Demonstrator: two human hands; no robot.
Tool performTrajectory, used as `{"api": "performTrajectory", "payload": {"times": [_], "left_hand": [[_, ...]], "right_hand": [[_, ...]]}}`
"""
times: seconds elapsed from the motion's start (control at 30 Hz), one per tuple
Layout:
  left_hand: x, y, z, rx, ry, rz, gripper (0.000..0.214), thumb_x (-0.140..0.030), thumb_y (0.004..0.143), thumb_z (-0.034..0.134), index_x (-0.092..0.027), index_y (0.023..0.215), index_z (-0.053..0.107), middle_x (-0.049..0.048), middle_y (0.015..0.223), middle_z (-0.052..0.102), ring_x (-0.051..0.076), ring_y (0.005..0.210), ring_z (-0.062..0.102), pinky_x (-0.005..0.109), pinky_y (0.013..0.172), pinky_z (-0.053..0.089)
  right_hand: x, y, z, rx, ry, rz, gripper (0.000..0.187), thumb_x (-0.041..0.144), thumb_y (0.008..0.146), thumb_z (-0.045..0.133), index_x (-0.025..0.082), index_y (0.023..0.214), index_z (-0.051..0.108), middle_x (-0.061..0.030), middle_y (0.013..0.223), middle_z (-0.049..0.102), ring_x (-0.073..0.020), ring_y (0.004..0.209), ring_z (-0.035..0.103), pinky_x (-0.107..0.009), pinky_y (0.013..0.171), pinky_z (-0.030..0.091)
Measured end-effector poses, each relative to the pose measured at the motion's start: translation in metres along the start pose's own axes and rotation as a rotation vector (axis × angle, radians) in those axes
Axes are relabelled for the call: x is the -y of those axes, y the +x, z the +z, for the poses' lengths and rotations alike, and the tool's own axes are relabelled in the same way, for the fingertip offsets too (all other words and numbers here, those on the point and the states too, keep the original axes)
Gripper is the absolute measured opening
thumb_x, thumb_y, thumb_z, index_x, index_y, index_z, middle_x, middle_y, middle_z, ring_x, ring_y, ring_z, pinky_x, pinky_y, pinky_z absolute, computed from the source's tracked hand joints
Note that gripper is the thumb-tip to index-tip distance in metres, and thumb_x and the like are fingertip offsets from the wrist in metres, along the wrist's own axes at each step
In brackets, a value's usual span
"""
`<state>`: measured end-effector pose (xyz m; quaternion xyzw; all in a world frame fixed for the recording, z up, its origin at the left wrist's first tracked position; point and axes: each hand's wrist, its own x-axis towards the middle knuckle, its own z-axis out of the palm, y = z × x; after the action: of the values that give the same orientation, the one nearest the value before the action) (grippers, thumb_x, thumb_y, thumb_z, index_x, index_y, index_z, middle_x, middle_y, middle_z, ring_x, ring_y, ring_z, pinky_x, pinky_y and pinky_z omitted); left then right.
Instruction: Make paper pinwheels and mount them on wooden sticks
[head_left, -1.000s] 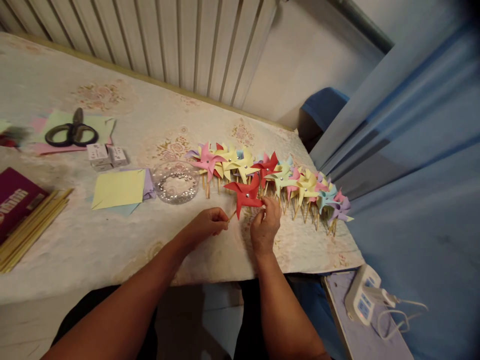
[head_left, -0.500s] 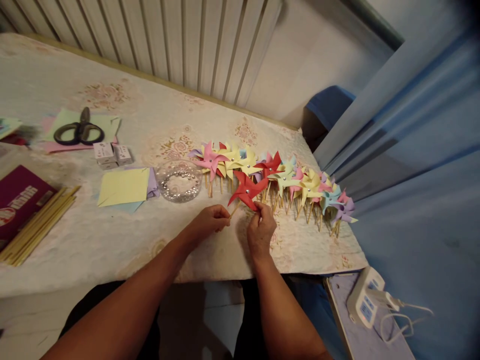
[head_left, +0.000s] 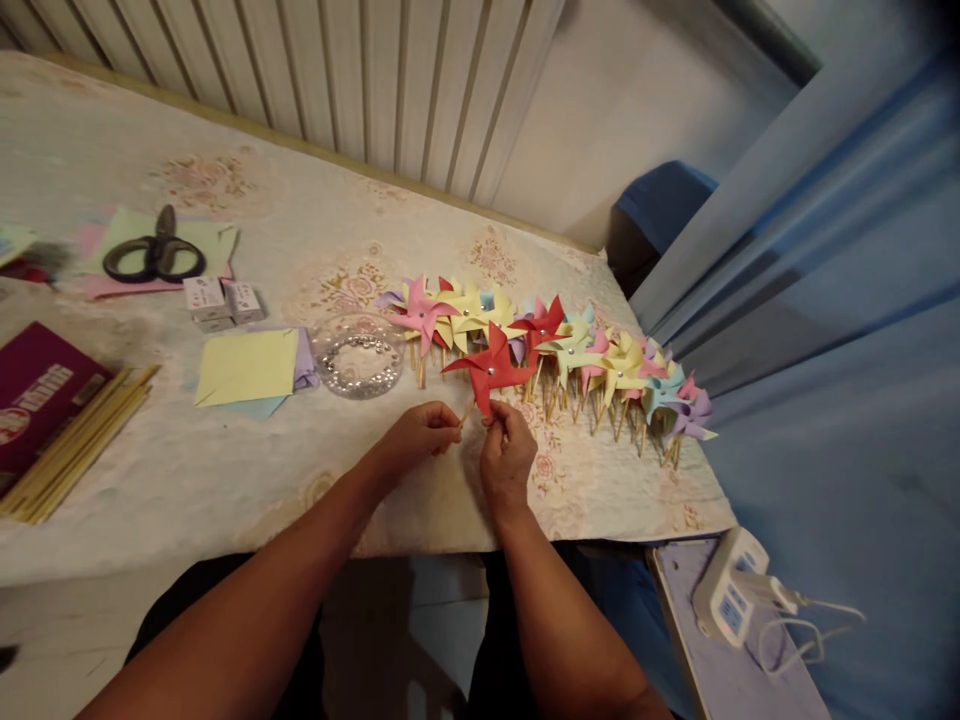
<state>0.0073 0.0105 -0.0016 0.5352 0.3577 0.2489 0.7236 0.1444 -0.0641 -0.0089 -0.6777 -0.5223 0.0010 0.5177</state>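
Observation:
My left hand (head_left: 417, 438) pinches the wooden stick of a red paper pinwheel (head_left: 489, 368) just above the table's front half. My right hand (head_left: 505, 452) is closed beside it, its fingertips on the lower blade of the same pinwheel. Behind the red one lies a long row of finished pinwheels (head_left: 570, 350) in pink, yellow, red, green, blue and purple, running off to the right along the table (head_left: 247, 470).
A clear glass dish of pins (head_left: 357, 358) stands left of the hands, by yellow and purple paper squares (head_left: 247, 366). Further left are two small boxes (head_left: 216, 300), scissors (head_left: 154, 254) on coloured paper, wooden sticks (head_left: 71, 445) and a maroon box (head_left: 34, 395). A power strip (head_left: 731, 595) lies right.
The red pinwheel has turned and shifted a little left and toward me. My right hand moved from its right blade to its lower blade, closer to my left hand.

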Motion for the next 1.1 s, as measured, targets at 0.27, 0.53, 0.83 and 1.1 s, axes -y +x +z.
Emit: {"api": "performTrajectory", "payload": {"times": [0.27,0.53,0.83,1.1], "left_hand": [[0.000,-0.001,0.002,0.007,-0.010,0.007,0.020,-0.029,0.063,0.070,-0.017,0.072,0.058,-0.0068,0.053,0.051,0.008,0.050,0.040,0.024,0.052,0.028],[-0.001,-0.001,0.000,-0.006,-0.012,0.006,0.020,-0.030,0.062,0.069,-0.017,0.072,0.058,-0.0063,0.054,0.051,0.008,0.051,0.042,0.024,0.053,0.029],[-0.004,-0.004,0.000,0.010,0.014,-0.008,0.018,-0.027,0.061,0.068,-0.016,0.071,0.059,-0.0052,0.056,0.052,0.009,0.052,0.044,0.024,0.053,0.031],[-0.009,-0.008,0.004,0.031,0.053,-0.035,0.020,-0.028,0.060,0.067,-0.017,0.072,0.058,-0.0049,0.058,0.053,0.009,0.053,0.044,0.024,0.053,0.031]], "right_hand": [[0.004,-0.004,0.006,0.038,0.003,-0.049,0.031,0.013,0.091,0.040,0.019,0.109,0.065,-0.0055,0.088,0.067,-0.0173,0.080,0.064,-0.033,0.077,0.053],[-0.001,-0.003,0.005,0.035,-0.018,-0.054,0.031,0.014,0.091,0.041,0.018,0.109,0.066,-0.0073,0.094,0.070,-0.0177,0.085,0.066,-0.034,0.081,0.054],[-0.017,0.021,-0.024,-0.310,-0.176,0.016,0.035,0.018,0.091,0.043,0.017,0.120,0.062,-0.0138,0.110,0.067,-0.0226,0.101,0.065,-0.042,0.089,0.054],[-0.021,0.023,-0.025,-0.204,-0.248,-0.120,0.044,0.008,0.086,0.038,0.019,0.122,0.061,-0.0132,0.116,0.063,-0.0232,0.111,0.059,-0.045,0.097,0.050]]}}
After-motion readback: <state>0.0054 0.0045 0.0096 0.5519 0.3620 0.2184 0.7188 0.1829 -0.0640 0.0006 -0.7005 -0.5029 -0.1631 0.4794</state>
